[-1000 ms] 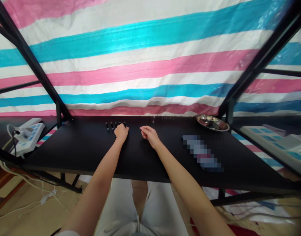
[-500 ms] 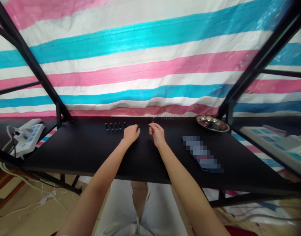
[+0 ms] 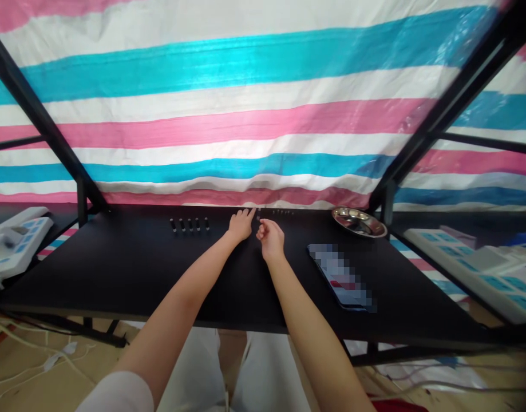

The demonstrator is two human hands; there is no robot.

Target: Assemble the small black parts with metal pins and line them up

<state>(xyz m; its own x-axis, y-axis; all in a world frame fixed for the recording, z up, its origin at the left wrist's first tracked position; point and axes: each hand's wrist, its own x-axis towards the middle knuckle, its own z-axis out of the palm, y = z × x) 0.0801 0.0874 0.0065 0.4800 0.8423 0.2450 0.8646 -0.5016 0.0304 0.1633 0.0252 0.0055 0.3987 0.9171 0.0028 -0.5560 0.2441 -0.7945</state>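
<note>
My left hand (image 3: 240, 225) reaches over the black table, palm down, fingers stretched out. Its index fingertip lies close beside a small dark cylinder (image 3: 258, 214) near the back edge; I cannot tell whether they touch. Just right of it, my right hand (image 3: 271, 238) is closed in a pinch below that cylinder, and whatever its fingers hold is hidden or too small to name. Left of my hands, several short black cylinders with light ends (image 3: 189, 225) stand in a row. Several tiny pale pieces (image 3: 283, 212) line the back edge on the right.
A shiny round metal dish (image 3: 359, 222) sits at the back right of the black table (image 3: 129, 269). Nearer lies a blurred, phone-shaped flat object (image 3: 342, 280). Power strips (image 3: 28, 240) lie on the left side table, others on the right. Black frame posts and a striped sheet stand behind.
My left hand has moved right, away from the cylinder row, and its index finger now points at the small dark cylinder. My right hand stays pinched. The view has shifted slightly right.
</note>
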